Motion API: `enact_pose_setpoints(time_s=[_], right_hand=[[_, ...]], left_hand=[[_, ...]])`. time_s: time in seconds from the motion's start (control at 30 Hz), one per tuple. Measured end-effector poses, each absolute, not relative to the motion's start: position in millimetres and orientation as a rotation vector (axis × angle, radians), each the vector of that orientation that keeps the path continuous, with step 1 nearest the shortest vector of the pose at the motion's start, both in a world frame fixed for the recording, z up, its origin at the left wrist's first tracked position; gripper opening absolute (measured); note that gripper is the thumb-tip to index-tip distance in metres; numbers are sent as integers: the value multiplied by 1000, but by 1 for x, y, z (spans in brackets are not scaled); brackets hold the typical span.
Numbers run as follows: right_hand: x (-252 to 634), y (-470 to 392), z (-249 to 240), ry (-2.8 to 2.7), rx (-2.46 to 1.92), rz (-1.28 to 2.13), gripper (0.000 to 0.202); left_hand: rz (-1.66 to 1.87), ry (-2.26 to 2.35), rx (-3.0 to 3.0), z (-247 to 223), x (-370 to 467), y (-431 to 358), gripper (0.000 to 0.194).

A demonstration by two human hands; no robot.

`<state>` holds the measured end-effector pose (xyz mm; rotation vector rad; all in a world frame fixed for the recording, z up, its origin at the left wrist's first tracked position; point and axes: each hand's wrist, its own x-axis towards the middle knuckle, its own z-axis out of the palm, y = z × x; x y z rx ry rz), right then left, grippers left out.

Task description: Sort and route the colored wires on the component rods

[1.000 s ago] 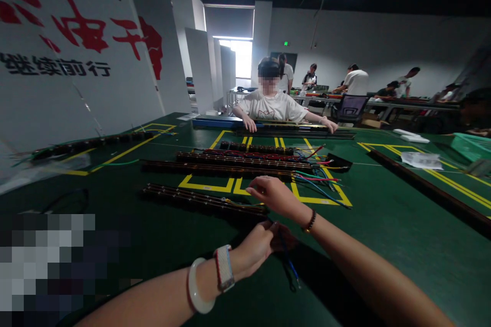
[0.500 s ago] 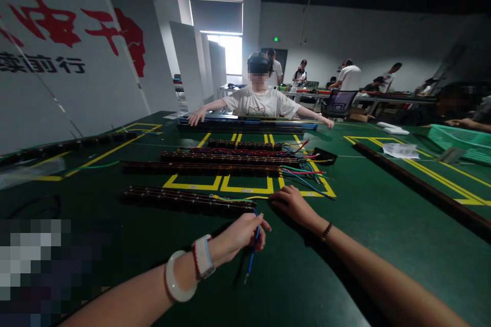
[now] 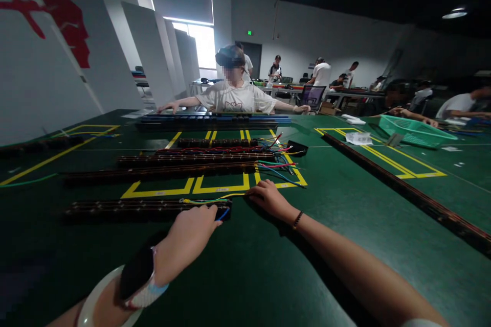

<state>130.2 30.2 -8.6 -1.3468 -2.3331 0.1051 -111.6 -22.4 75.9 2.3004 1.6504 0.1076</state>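
Nearest me on the green table lies a dark strip-like bundle (image 3: 126, 209) with shiny dots along it. My left hand (image 3: 194, 230), back turned up, is closed over the bundle's right end, and a blue wire (image 3: 223, 214) comes out by its fingertips. Most of those fingers are hidden beneath the hand. A yellow-green wire (image 3: 230, 195) with a ring terminal at its left end runs along the bundle to the fingertips of my right hand (image 3: 270, 199). That hand rests low on the table, its fingers curled together at the wire's end.
Farther back lie several dark wired strips (image 3: 199, 158) across yellow tape outlines (image 3: 222, 190). A long dark strip (image 3: 406, 189) slants along the right, near a green basket (image 3: 414, 132). Across the table a person (image 3: 236, 94) spreads both arms over long blue-black bars (image 3: 215, 121).
My left hand has swung left and forward from beside the bundle's end onto it, bringing the dangling blue wire back. My right hand stays at the yellow-green wire. The view has turned right.
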Motion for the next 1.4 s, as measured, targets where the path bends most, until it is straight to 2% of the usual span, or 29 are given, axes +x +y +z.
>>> enact_pose_setpoints(time_s=[0.13,0.4,0.6,0.87,0.93,1.1,1.3,1.4], right_hand=[[131,31,-10,-2288,-1340,106,20],[124,29,-6,-2196,-1321,159,21],[123,29,-9,-2247,-1332,162,21],[126,31,-12,-2266,-1381,99,21],[126,32,-14,-2269,-1385,87,21],[127,35,-18,-2271,-1377,97,21],[134,42,-19,-2303,-1310,287,21],[136,43,-13,-2353,-1292,452,23]], left_hand=[[-2,1662,2391,88,-115,-27,18],[293,1667,2464,80,-126,-11,30],[249,1483,2433,71,-138,6,23],[179,1550,2802,87,-121,-13,41],[230,1391,3028,87,-114,-17,38],[467,579,3408,65,-104,-25,38],[169,260,2989,77,-104,-42,55],[127,235,2679,97,-108,-46,49]])
